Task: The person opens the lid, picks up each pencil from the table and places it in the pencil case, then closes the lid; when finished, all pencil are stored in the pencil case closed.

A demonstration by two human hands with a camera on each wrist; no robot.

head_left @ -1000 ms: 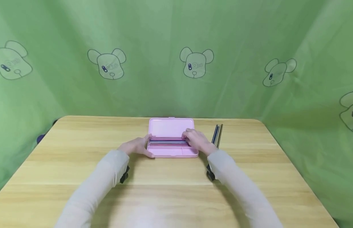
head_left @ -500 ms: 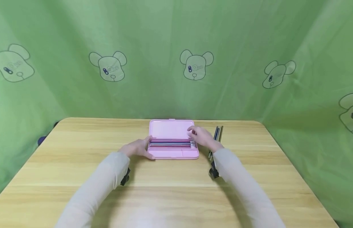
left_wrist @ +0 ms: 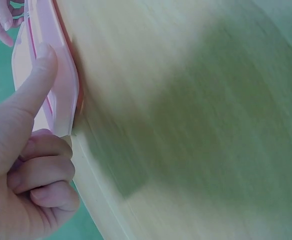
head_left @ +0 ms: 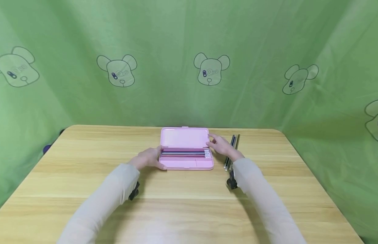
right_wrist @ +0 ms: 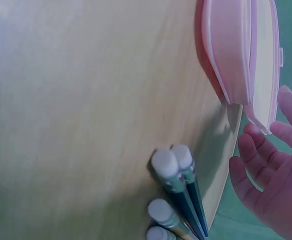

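A pink pencil case (head_left: 178,164) stands open on the table, its lid (head_left: 184,137) tipped back. Several pencils (head_left: 183,154) lie side by side in its rear compartment, white eraser ends to the right. My left hand (head_left: 147,158) grips the case's left end, thumb over the front part and the other fingers curled behind. At the lid's right edge is my right hand (head_left: 222,146), fingers loosely bent with nothing between them; whether it touches the lid is hard to tell. Just right of the case, more pencils (right_wrist: 178,185) with white erasers lie on the table, partly behind the right wrist.
The wooden table (head_left: 183,203) stretches around the case, its back edge close behind the lid. A green curtain (head_left: 164,98) with bear-head drawings hangs behind and at both sides. Dark wrist cameras (head_left: 232,180) sit under the sleeves.
My right hand has come up out of the pencil compartment and moved right to the lid's right edge, uncovering the eraser ends. The left hand keeps its hold on the case.
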